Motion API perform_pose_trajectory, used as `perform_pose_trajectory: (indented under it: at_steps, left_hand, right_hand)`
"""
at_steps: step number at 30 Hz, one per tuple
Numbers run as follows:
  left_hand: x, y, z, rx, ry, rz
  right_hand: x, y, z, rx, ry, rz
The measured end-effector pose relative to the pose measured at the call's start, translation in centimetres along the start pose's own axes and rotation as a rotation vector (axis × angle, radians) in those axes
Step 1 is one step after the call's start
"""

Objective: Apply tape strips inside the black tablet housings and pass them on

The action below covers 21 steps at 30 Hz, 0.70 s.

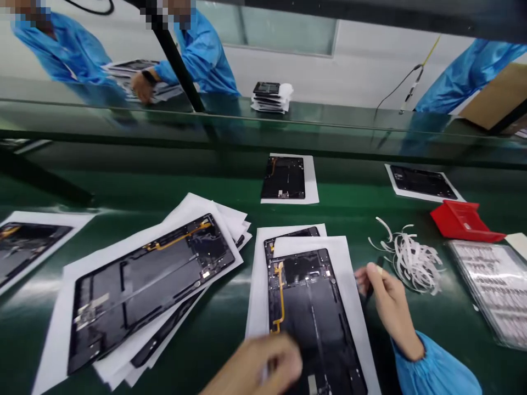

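In the head view a black tablet housing (302, 307) with an orange flex cable lies on white paper before me. My left hand (263, 362) is over its lower left part, smeared by motion; its fingers look curled, and whatever is in them cannot be made out. To the right of the housing, by the paper's edge, my right hand (387, 299) is closed in a pinch on a thin dark tool, mostly hidden by the fingers. Beside that hand lies a heap of white strips (415, 260). Another housing (290, 235) with its paper shows partly from beneath.
Left stands a fanned stack of tablet housings (152, 285) and papers. More housings lie on the green conveyor (349, 192). A red tray (465, 222) and a clear case of small parts (489, 285) are at right. Co-workers in blue sleeves (206, 49) work behind the rail.
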<state>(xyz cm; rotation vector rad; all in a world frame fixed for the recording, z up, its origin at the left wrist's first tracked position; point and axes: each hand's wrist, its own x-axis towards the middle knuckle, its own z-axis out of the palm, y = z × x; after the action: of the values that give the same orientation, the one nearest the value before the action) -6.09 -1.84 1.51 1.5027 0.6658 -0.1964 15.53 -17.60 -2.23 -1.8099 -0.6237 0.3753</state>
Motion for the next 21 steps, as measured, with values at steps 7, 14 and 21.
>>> perform_pose_trajectory:
  at_steps: [7,14,21]
  left_hand:
    - [10.5,2.0,0.9,0.597,0.279,0.491]
    - [10.5,2.0,1.4,0.574,0.291,0.486]
    - [10.1,1.2,1.7,0.557,0.324,0.499]
  right_hand:
    - [1.5,1.0,1.8,0.227,-0.151,-0.050]
    - [1.3,2.3,2.0,0.373,-0.242,-0.013]
    - [1.3,2.8,2.3,0.220,-0.170,-0.125]
